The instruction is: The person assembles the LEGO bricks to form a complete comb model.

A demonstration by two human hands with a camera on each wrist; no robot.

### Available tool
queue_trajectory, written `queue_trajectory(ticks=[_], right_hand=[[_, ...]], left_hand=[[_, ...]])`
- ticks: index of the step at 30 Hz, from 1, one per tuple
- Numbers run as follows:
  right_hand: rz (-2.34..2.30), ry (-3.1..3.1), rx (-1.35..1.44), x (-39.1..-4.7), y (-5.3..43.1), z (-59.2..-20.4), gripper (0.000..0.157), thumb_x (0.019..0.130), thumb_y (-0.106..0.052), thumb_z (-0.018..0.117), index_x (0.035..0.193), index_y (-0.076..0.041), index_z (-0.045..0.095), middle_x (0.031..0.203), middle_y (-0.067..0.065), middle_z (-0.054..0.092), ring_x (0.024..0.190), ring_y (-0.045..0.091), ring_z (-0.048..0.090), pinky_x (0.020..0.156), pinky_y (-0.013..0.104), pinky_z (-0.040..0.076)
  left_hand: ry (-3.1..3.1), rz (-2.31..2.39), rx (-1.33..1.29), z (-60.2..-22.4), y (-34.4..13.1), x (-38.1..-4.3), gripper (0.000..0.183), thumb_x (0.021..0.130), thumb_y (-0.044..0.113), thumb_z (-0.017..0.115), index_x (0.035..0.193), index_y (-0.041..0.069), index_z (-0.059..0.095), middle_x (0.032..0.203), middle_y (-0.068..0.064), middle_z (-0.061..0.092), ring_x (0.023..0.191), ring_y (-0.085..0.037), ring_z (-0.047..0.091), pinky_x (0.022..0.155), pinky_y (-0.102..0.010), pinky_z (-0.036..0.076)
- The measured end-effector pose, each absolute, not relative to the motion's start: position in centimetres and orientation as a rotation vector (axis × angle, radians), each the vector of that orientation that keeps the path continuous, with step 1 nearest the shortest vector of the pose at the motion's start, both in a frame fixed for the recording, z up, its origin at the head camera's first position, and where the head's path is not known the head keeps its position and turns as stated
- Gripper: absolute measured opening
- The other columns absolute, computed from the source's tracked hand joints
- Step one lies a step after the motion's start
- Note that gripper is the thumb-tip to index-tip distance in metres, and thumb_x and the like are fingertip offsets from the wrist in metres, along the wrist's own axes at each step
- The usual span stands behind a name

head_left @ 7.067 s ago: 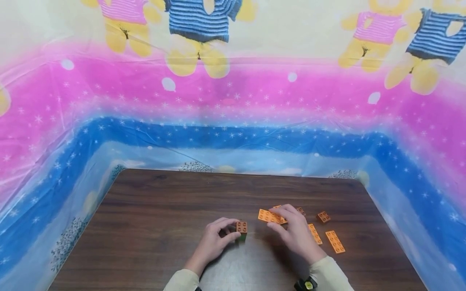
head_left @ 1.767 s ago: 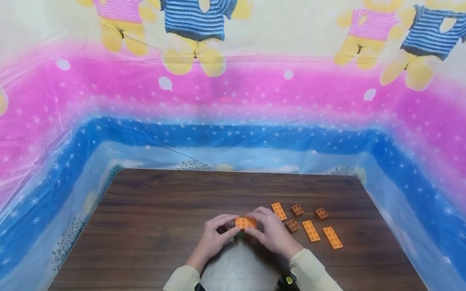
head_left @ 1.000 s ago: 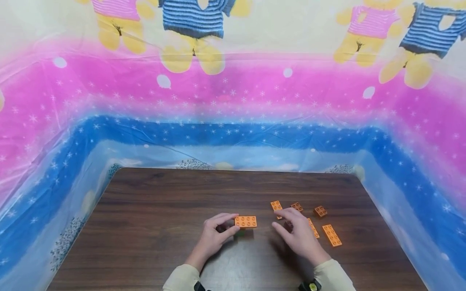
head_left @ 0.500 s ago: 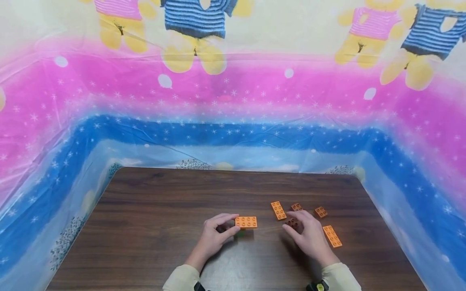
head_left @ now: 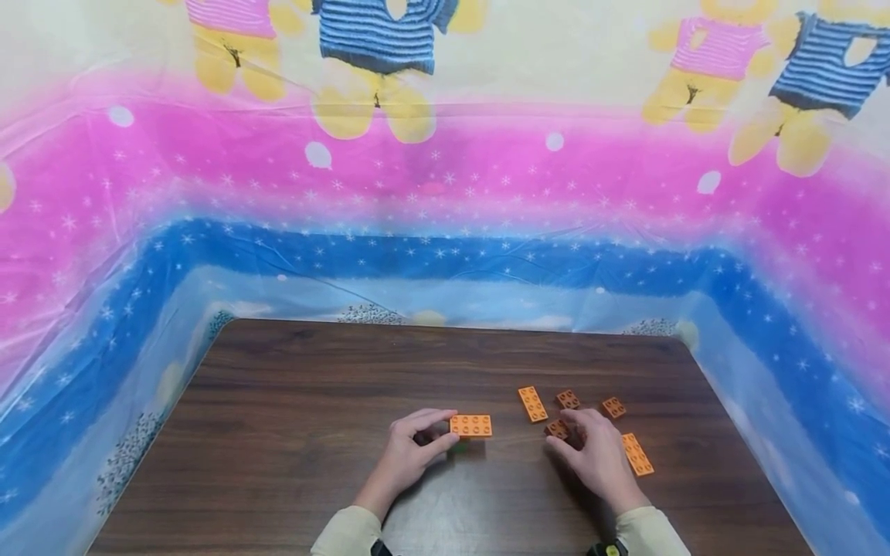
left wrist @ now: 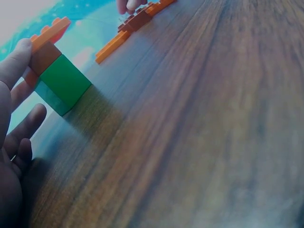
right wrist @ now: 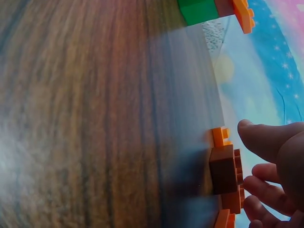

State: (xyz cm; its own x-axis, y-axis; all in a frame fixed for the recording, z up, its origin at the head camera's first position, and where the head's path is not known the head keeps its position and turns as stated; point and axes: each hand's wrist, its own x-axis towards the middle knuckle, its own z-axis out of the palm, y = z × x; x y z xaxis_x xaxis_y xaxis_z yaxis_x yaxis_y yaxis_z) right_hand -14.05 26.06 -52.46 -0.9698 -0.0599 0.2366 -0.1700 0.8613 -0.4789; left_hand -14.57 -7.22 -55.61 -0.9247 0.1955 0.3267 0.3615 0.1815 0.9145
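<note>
My left hand (head_left: 410, 452) pinches a small stack standing on the table. The stack has an orange flat brick (head_left: 470, 425) on top, a brown brick (left wrist: 46, 58) beneath it and a green block (left wrist: 66, 84) at the bottom. The orange brick sticks out to the right past the blocks below. My right hand (head_left: 594, 455) hovers over the loose bricks, nearest a small brown brick (head_left: 555, 429). In the right wrist view the thumb stands apart from that brown brick (right wrist: 223, 168), with the other fingers loosely bent beside it.
Two more brown bricks (head_left: 567, 398) lie beyond the right hand. One orange flat brick (head_left: 532, 404) lies left of them, another orange flat brick (head_left: 637, 454) to the right. The wooden table (head_left: 292, 401) ends at a patterned cloth (head_left: 431, 262).
The right hand took an orange flat brick, set it on the brown-topped stack, pressed it and let go. It then moved right over the loose bricks. The left hand kept its hold.
</note>
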Motion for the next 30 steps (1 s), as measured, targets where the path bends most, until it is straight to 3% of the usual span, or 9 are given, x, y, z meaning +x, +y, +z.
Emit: queue_trajectory(ticks=[14, 30], right_hand=[[0.632, -2.974, 0.072, -14.14, 25.6, -52.59, 0.053, 0.087, -0.033, 0.088, 0.128, -0.004, 0.072, 0.12, 0.015, 0.073, 0.113, 0.036, 0.065, 0.096, 0.057, 0.051], [0.623, -2.941, 0.119, -14.3, 25.24, -53.11, 0.041, 0.088, -0.025, 0.087, 0.123, -0.005, 0.074, 0.113, 0.011, 0.074, 0.104, 0.03, 0.065, 0.091, 0.053, 0.053]], left_hand=[[-2.36, -1.863, -0.512, -55.35, -7.21, -14.45, 0.037, 0.092, 0.027, 0.083, 0.126, 0.014, 0.077, 0.119, 0.005, 0.075, 0.08, -0.013, 0.065, 0.067, -0.026, 0.053], [-2.355, -1.881, -0.512, -55.38, -7.32, -14.43, 0.037, 0.092, 0.027, 0.083, 0.127, 0.015, 0.077, 0.12, 0.004, 0.075, 0.08, -0.014, 0.065, 0.067, -0.026, 0.053]])
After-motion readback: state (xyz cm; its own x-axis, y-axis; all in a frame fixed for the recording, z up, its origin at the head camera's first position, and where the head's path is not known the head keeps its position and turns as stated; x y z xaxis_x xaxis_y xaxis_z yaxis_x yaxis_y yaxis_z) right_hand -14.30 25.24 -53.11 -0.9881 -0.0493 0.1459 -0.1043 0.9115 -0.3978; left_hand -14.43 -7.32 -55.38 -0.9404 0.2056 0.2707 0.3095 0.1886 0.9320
